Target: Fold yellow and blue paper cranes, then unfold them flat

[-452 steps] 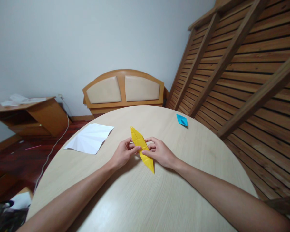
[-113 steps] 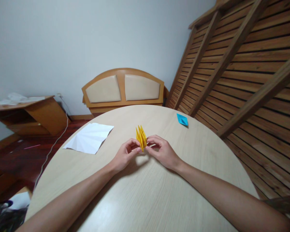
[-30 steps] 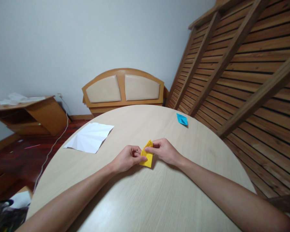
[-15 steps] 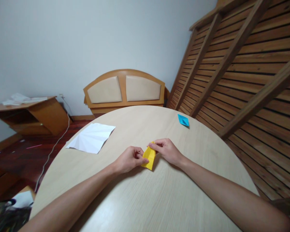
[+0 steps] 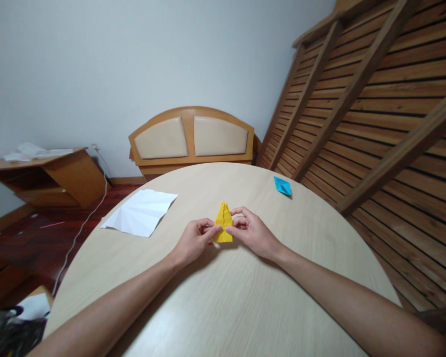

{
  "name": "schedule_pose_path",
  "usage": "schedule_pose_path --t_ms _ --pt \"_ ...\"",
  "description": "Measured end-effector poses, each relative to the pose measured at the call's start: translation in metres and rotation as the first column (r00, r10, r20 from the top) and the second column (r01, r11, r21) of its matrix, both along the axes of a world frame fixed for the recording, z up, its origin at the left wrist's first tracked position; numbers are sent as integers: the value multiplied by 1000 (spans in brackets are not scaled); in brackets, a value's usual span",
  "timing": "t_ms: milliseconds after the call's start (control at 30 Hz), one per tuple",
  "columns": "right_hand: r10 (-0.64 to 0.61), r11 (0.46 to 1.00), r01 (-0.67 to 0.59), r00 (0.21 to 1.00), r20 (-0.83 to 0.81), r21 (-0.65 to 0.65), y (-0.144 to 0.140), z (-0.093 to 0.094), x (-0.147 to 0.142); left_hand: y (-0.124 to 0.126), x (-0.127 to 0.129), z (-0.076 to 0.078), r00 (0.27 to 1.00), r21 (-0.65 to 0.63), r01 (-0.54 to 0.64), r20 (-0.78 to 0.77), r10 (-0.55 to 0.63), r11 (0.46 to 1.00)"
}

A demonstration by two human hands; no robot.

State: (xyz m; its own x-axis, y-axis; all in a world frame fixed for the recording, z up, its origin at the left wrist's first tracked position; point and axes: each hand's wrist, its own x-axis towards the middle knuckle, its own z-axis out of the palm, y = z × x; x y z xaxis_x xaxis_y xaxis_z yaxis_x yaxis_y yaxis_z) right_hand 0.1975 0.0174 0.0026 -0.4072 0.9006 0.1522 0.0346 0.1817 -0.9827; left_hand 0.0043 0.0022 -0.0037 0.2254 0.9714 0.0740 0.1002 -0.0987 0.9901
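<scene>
A folded piece of yellow origami paper (image 5: 223, 221) is held upright over the middle of the round table, its pointed end up and its flat edge down. My left hand (image 5: 197, 240) pinches its left side, thumb on the near face. On the right side, my right hand (image 5: 253, 232) presses its thumb against the near face, and its index finger is raised beside the upper part. A crease runs down the middle of the paper. The fingers behind the paper are partly hidden.
On the pale wooden table (image 5: 223, 307) lie a creased white sheet (image 5: 141, 212) at the left and a small blue folded paper (image 5: 283, 186) at the back right. Behind stands a headboard (image 5: 191, 119); wooden slats (image 5: 360, 114) lean at the right.
The yellow paper has turned upright with its point up and moved slightly away from me. My right hand has slid from the top point down to the right side.
</scene>
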Motion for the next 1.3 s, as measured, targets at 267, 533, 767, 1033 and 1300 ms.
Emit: schedule_pose_path --t_ms 267,533,767,1033,1300 --pt "6 1000 -5 1000 -29 27 2 2 5 0 2 4 999 54 -28 -34 30 998" --pt "-13 993 15 1000 -16 120 6 -1 6 1 2 1 990 83 -77 125 66 994" --pt "-2 994 4 1000 -16 113 8 -3 6 -1 2 0 994 167 -103 62 93 981" --pt "2 988 -4 1000 17 153 7 -2 8 -1 2 2 995 176 -102 4 103 979" --pt "7 993 -8 1000 4 122 10 -4 8 -2 0 6 998 172 -58 -24 63 983"
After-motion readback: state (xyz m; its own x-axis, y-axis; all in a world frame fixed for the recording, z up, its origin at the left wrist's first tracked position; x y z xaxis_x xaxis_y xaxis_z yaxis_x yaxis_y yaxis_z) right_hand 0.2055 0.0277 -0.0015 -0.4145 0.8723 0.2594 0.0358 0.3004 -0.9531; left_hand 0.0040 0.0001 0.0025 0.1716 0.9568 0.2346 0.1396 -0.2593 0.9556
